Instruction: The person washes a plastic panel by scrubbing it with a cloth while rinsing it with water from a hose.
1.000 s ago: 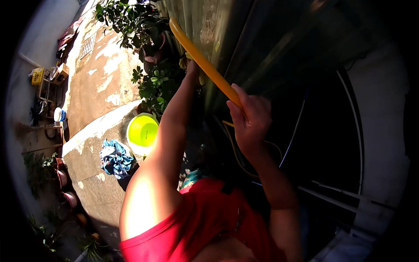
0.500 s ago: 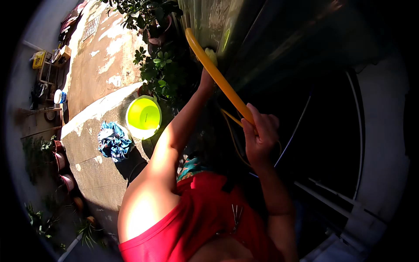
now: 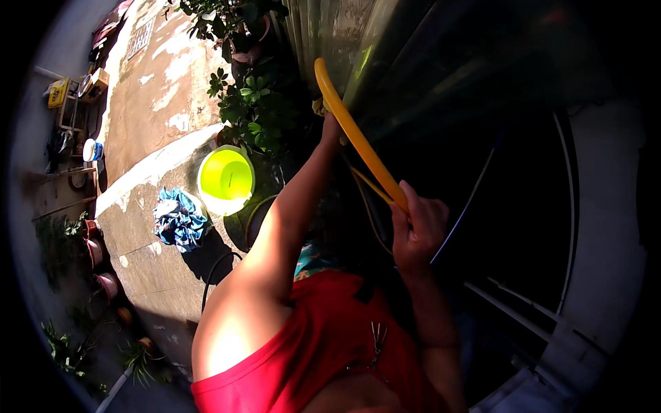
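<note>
My right hand (image 3: 421, 230) is closed around a yellow hose (image 3: 361, 141), which curves up and forward with its far end before a hanging, see-through sheet (image 3: 337, 31). My left hand (image 3: 332, 128) is stretched forward behind the hose, near the lower part of the sheet. Its fingers are partly hidden and in shadow. In them shows a small, crumpled pale yellow piece (image 3: 319, 107), perhaps a sponge or cloth. A thinner yellow length (image 3: 372, 187) hangs down beside my right hand into the dark.
A bright yellow-green bucket (image 3: 226, 180) stands left of my left arm, beside a bundle of blue patterned cloth (image 3: 179, 219). Potted plants (image 3: 251, 103) are close to the sheet. A dark cable (image 3: 217, 265) lies on the ground. Shelves (image 3: 72, 117) line the far left.
My left hand has shifted lower and slightly left with the pale yellow piece. The hose end has dropped and moved right, and my right hand has moved slightly right and down.
</note>
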`<action>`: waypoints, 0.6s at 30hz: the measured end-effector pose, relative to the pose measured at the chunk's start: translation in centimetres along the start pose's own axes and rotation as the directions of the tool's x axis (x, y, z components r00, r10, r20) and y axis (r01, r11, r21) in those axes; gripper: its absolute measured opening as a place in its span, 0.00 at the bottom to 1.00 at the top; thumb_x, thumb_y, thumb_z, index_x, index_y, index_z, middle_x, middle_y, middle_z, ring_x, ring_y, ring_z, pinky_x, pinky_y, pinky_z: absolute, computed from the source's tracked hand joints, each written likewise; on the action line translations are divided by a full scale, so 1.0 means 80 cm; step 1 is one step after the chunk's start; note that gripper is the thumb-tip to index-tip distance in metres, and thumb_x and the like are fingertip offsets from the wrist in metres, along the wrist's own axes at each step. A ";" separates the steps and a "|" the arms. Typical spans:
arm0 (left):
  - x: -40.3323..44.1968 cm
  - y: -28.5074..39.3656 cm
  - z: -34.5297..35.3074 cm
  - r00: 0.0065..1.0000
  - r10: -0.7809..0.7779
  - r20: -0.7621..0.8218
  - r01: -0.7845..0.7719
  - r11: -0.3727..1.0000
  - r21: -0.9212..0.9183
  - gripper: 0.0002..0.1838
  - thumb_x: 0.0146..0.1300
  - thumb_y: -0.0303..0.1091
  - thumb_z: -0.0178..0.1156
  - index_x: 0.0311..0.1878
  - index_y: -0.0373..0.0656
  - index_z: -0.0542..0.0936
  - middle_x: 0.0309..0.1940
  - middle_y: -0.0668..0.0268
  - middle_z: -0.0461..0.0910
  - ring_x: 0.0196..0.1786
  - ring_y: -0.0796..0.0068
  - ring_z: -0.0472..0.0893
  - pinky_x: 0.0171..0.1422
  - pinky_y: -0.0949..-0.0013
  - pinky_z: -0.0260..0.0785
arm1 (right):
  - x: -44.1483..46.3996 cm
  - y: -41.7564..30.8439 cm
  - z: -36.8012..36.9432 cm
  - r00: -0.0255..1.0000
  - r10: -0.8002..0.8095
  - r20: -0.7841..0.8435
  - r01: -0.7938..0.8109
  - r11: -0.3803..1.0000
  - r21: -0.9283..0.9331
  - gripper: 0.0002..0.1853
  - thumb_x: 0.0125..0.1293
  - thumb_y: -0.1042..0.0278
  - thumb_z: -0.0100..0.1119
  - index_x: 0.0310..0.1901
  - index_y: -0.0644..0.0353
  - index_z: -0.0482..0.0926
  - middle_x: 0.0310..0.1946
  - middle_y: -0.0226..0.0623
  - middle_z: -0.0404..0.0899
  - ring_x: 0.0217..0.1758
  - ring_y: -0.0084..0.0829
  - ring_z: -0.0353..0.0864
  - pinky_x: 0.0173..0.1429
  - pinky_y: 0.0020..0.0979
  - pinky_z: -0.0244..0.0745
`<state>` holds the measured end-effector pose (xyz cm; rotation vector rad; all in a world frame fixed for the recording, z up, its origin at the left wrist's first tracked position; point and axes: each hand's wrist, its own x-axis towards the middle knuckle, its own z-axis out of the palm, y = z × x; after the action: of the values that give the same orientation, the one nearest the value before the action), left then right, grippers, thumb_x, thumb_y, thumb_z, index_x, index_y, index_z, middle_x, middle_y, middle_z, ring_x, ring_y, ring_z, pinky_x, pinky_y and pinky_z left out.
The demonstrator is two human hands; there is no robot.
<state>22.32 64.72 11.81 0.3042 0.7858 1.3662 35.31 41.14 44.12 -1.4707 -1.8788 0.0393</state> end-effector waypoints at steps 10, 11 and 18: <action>-0.012 0.012 0.036 0.965 0.166 0.202 -0.152 0.985 -0.082 0.25 0.76 0.52 0.40 0.62 0.42 0.66 0.53 0.60 0.73 0.54 0.64 0.75 0.59 0.63 0.69 | 0.002 -0.010 -0.032 0.997 0.058 -0.054 -0.055 0.997 0.050 0.19 0.62 0.70 0.64 0.55 0.60 0.79 0.33 0.30 0.81 0.34 0.28 0.79 0.49 0.35 0.67; -0.016 0.029 0.048 0.942 0.208 0.265 -0.193 0.978 -0.084 0.25 0.76 0.50 0.40 0.64 0.41 0.65 0.56 0.60 0.72 0.57 0.64 0.74 0.62 0.63 0.67 | 0.002 -0.013 -0.041 0.996 0.058 -0.066 -0.053 0.996 0.067 0.19 0.62 0.70 0.64 0.55 0.61 0.79 0.33 0.30 0.81 0.35 0.28 0.79 0.49 0.35 0.67; -0.101 0.267 0.279 0.079 0.673 0.735 -0.678 -0.504 0.534 0.24 0.63 0.28 0.53 0.63 0.33 0.66 0.58 0.49 0.70 0.62 0.51 0.70 0.69 0.58 0.60 | 0.024 -0.043 -0.098 0.945 0.096 -0.312 -0.028 0.976 0.216 0.19 0.61 0.76 0.64 0.55 0.64 0.79 0.31 0.33 0.80 0.35 0.32 0.77 0.48 0.35 0.69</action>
<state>20.83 67.02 43.67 2.3659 1.4251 2.0284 36.69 38.40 52.39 -1.3038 -1.5168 0.0248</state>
